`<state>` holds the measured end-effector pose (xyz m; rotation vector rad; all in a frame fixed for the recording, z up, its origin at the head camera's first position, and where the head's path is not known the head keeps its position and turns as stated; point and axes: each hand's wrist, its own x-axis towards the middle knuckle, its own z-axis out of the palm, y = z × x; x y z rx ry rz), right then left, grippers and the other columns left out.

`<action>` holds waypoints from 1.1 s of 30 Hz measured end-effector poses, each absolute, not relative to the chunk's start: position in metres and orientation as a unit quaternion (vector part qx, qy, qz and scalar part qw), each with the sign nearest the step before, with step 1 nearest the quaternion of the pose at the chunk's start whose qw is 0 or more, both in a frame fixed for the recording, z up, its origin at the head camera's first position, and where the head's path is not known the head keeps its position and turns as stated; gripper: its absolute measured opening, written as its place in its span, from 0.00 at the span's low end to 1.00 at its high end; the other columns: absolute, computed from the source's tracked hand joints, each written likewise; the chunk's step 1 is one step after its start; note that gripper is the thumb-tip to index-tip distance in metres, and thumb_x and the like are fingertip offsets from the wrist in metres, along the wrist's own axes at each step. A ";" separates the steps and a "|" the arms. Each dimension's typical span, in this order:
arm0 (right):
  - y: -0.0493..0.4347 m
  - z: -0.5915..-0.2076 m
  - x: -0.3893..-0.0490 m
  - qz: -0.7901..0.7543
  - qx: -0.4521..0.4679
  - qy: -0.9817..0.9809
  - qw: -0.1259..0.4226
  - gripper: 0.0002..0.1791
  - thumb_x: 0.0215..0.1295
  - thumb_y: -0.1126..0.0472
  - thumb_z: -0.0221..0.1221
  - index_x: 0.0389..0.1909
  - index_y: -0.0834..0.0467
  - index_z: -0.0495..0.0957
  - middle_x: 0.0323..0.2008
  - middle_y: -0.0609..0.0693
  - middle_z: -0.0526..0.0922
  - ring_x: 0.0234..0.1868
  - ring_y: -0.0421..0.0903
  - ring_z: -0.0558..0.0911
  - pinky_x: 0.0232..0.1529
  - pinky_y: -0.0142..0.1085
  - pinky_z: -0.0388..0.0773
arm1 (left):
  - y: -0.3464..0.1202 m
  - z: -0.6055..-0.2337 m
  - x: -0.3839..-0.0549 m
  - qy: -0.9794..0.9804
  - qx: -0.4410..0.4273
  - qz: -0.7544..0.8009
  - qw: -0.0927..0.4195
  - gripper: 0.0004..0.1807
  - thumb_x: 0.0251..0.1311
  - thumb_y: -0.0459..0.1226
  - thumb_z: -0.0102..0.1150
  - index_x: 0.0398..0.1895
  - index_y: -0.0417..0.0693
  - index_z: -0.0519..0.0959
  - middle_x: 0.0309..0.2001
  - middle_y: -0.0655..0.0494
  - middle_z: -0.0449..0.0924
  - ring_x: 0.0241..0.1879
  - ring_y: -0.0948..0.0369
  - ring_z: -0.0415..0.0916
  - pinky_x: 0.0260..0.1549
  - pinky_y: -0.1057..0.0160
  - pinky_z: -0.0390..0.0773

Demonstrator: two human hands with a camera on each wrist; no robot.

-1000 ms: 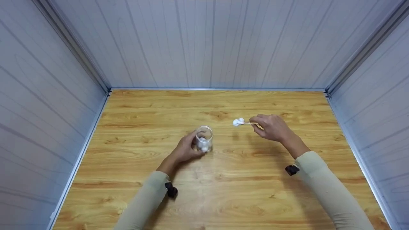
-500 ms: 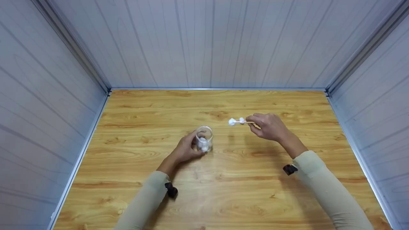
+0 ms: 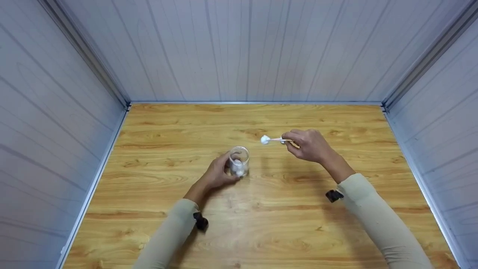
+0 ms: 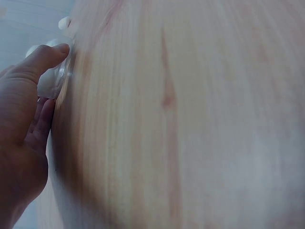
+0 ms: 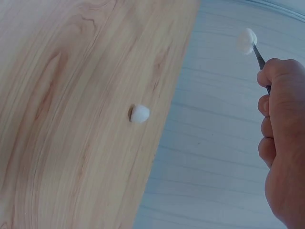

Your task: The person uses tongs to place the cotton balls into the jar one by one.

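Observation:
My left hand [image 3: 216, 172] grips a clear glass jar [image 3: 239, 158] standing on the table, its fingers and thumb around the side. White cotton balls [image 3: 238, 172] lie in the bottom of the jar. In the left wrist view the thumb and fingers of the left hand [image 4: 26, 105] lie along the jar [image 4: 51, 81]. Right of the jar and raised over the table, my right hand [image 3: 308, 145] holds tweezers [image 3: 275, 139]. A cotton ball [image 3: 265, 139] is pinched at their tips, also plain in the right wrist view. Another cotton ball [image 5: 140, 114] lies on the table, partly hidden by the hand in the head view.
The wood-grain table [image 3: 239, 228] is bounded by pale panel walls [image 3: 239, 52] at the back and both sides. A metal strip [image 3: 179, 102] runs along the back edge. A small black device [image 3: 201, 222] sits at each cuff.
My right hand has moved left, carrying the tweezers and cotton ball toward the jar. The loose cotton ball is now mostly covered by the hand. My left hand and the jar stay put.

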<state>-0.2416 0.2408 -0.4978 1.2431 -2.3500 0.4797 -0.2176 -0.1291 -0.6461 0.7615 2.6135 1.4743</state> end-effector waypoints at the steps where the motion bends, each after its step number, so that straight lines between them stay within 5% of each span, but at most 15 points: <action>1: 0.239 -0.498 -0.242 0.175 0.449 -0.848 0.220 0.09 0.67 0.70 0.72 0.47 0.59 0.88 0.32 0.54 0.91 0.15 0.39 0.68 0.19 0.32 0.63 | -0.128 -0.641 -0.216 0.843 0.245 0.478 0.029 0.41 0.52 0.38 0.86 0.71 0.52 0.78 0.61 0.48 0.87 0.58 0.55 0.81 0.61 0.54 0.81; 12: 0.221 -0.494 -0.240 0.184 0.452 -0.842 0.231 0.09 0.68 0.69 0.72 0.47 0.59 0.89 0.33 0.54 0.92 0.18 0.43 0.78 0.20 0.35 0.70 | -0.127 -0.626 -0.212 0.841 0.257 0.474 0.032 0.47 0.58 0.38 0.83 0.82 0.51 0.71 0.63 0.44 0.86 0.56 0.53 0.82 0.60 0.54 0.81; 17: 0.214 -0.495 -0.239 0.187 0.458 -0.837 0.234 0.09 0.67 0.69 0.72 0.46 0.58 0.88 0.32 0.53 0.91 0.18 0.43 0.79 0.20 0.34 0.70 | -0.131 -0.635 -0.214 0.834 0.270 0.480 0.007 0.47 0.57 0.41 0.83 0.81 0.52 0.72 0.59 0.45 0.86 0.52 0.56 0.82 0.56 0.58 0.81; 33: 0.191 -0.503 -0.232 0.213 0.475 -0.820 0.237 0.08 0.67 0.69 0.71 0.45 0.59 0.88 0.34 0.53 0.93 0.19 0.44 0.82 0.20 0.37 0.74 | -0.126 -0.615 -0.204 0.848 0.221 0.477 0.058 0.49 0.55 0.34 0.84 0.82 0.48 0.71 0.62 0.43 0.86 0.54 0.53 0.82 0.58 0.57 0.80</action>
